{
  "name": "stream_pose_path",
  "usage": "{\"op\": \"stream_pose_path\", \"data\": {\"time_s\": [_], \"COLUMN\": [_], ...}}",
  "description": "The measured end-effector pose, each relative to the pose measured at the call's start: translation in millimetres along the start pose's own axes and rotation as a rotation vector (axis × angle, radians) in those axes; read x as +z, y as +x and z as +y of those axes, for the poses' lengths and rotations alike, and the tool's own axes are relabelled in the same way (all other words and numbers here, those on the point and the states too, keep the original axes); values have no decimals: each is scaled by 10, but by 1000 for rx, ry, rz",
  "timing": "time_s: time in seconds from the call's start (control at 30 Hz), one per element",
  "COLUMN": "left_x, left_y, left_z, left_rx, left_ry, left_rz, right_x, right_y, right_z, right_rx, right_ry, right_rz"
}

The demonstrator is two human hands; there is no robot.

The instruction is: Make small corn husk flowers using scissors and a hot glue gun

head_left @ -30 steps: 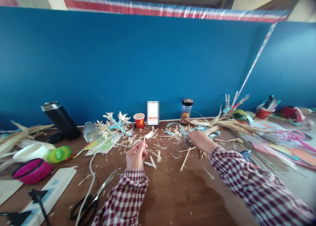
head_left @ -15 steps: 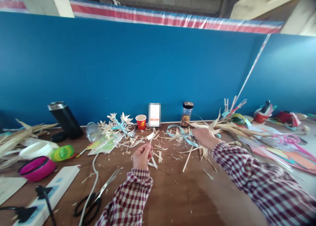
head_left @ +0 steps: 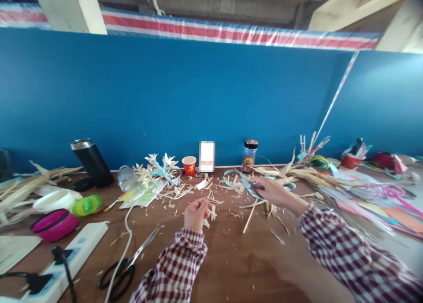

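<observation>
My left hand [head_left: 197, 213] hovers over the brown table [head_left: 231, 259], its fingertips pinched on a thin pale straw strip. My right hand [head_left: 273, 191] is farther back and to the right, with its fingers closed on a small dark object [head_left: 254, 188] whose kind I cannot make out. That hand is right beside a looped light-blue ribbon [head_left: 231, 176]. Straw scraps [head_left: 211, 210] lie scattered between the hands. Both arms wear red-and-white checked sleeves.
Pale straw flowers [head_left: 158, 167], a red paper cup [head_left: 189, 165] and a glass jar [head_left: 250, 155] stand by the blue wall. A black flask [head_left: 92, 162], bowls [head_left: 54, 224], a power strip [head_left: 71, 255] and black scissors [head_left: 127, 263] are left. Husks [head_left: 307, 170] and coloured sheets [head_left: 380, 199] are right.
My right hand has come up off the ribbon and shifted slightly right with the dark object in its fingers. My left hand has drifted right. The view has tilted up.
</observation>
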State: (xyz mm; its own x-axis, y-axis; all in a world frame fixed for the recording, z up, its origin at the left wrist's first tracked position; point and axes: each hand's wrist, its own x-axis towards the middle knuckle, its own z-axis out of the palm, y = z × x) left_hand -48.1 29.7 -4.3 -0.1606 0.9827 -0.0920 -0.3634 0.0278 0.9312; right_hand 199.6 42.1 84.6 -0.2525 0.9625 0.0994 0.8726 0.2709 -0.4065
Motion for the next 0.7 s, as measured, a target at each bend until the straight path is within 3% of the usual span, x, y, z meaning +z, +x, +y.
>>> {"op": "stream_pose_path", "data": {"time_s": [0.1, 0.23, 0.4, 0.7], "left_x": [37, 77, 103, 153], "left_y": [-31, -71, -141, -232], "left_z": [-61, -128, -129, -64], "left_rx": [-36, -48, 4, 31], "left_ry": [-25, 42, 212, 339], "left_rz": [-73, -98, -202, -266], "right_x": [455, 924, 1099, 1144], "right_y": [-51, -49, 7, -90], "right_z": [-215, -478, -529, -467], "right_rx": [20, 95, 39, 0], "right_ry": [732, 1162, 1376, 1375], "right_rz": [-42, 75, 61, 90]}}
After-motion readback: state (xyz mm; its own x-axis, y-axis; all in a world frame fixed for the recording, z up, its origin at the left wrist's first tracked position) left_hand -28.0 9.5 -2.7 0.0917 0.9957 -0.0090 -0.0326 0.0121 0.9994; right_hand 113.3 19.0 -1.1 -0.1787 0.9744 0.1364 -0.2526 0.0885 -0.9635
